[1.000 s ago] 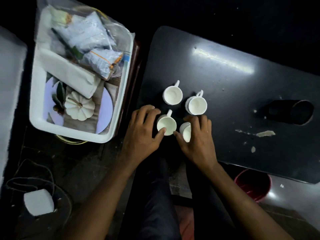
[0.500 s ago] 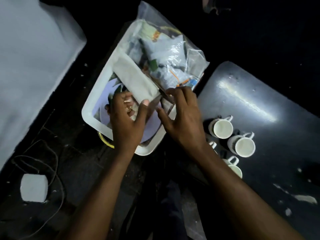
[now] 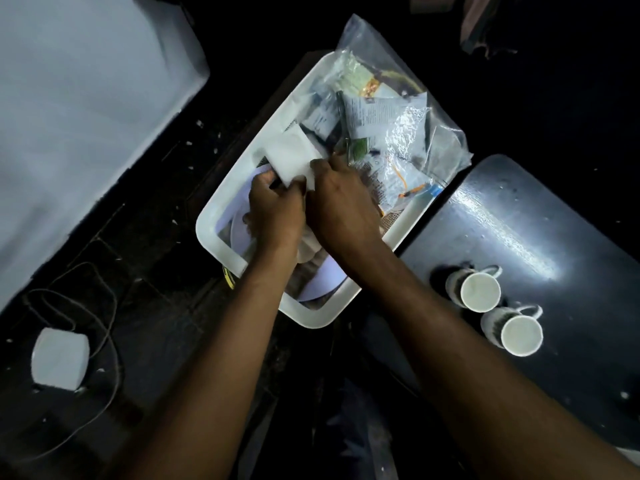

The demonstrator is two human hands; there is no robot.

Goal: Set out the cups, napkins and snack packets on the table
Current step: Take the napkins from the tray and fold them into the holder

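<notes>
Both hands are inside the white tray left of the dark table. My left hand and my right hand grip the near end of a white stack of napkins, lifted slightly at an angle. Beside it lies a clear plastic bag of snack packets, which fills the tray's far half. Two white cups stand on the table at the right; my right forearm hides whatever stands nearer.
A white bed or cushion fills the upper left. On the dark floor lie a white adapter block and its looping cable. The tray rests on a dark stool beside the table's left edge.
My hands left the cups on the table, reached into the tray and closed on the napkin stack. My head turned left, so the cups now sit at the right edge of view.
</notes>
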